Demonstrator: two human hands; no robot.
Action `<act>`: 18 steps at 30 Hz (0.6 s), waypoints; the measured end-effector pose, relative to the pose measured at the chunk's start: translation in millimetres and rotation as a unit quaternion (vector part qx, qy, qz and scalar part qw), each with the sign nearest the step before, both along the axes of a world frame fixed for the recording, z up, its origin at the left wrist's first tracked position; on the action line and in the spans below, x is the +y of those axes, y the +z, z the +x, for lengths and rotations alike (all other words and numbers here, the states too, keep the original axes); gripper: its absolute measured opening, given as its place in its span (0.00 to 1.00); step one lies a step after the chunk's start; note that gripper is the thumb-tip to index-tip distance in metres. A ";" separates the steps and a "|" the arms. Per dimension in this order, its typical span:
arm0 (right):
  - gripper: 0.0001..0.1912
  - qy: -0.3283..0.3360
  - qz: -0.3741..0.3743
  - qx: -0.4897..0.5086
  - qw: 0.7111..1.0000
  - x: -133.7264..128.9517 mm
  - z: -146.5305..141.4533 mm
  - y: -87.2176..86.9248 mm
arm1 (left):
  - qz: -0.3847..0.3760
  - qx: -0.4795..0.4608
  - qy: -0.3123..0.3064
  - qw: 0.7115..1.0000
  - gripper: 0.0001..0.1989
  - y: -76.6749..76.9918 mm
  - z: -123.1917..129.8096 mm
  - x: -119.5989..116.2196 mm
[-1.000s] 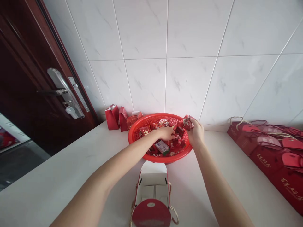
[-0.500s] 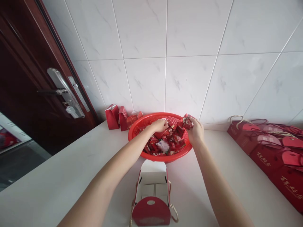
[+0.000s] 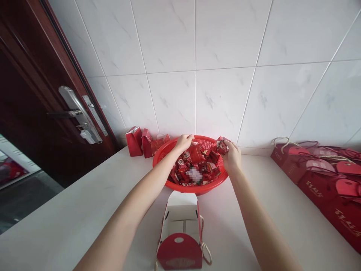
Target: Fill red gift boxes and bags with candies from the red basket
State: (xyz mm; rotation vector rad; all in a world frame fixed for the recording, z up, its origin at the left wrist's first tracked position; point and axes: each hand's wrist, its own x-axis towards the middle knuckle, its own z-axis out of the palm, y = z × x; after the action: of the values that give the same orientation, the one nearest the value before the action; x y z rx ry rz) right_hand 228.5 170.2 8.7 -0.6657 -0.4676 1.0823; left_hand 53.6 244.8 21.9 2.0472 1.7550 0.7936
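A red plastic basket (image 3: 201, 191) holds a heap of red-wrapped candies (image 3: 207, 167). Over its far left part is my left hand (image 3: 184, 142), fingers pinched together; whatever lies between them is hidden. Just below those fingers a larger red packet (image 3: 196, 153) stands out of the heap. At the basket's right rim, my right hand (image 3: 232, 155) grips red-wrapped candies (image 3: 222, 146) between thumb and fingers. In front of the basket stands an open red gift box (image 3: 179, 251), white inside, with rope handles; no candy shows in it.
Small red paper boxes (image 3: 134, 141) stand by the wall, left of the basket. Rows of closed red gift boxes (image 3: 313, 190) with rope handles line the right side of the white counter (image 3: 113, 192). A dark wooden door (image 3: 31, 75) with a metal handle is at left.
My left hand has lifted up and left from the heap toward the basket's far rim, and the larger red packet shows more. My right hand keeps its candies at nearly the same spot.
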 end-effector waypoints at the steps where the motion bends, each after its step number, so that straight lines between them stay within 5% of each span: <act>1: 0.06 -0.001 0.002 0.000 1.000 0.3 -0.1 0.0 | -0.010 -0.006 -0.011 1.000 0.19 -0.6 -0.4 -0.3; 13: 0.05 0.004 -0.026 0.011 1.000 -2.4 -2.2 4.1 | -0.134 0.101 -0.108 0.980 0.06 13.8 -51.1 -29.3; 18: 0.06 0.007 -0.037 0.002 0.999 -3.9 -2.4 6.5 | -0.184 0.142 -0.163 0.959 0.19 31.7 -75.8 -41.5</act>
State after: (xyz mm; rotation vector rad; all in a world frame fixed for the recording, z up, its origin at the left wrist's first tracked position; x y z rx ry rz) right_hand 226.1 166.3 15.2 -0.7261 -0.4307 1.1185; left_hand -22.2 203.3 53.7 2.1764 1.4944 0.0673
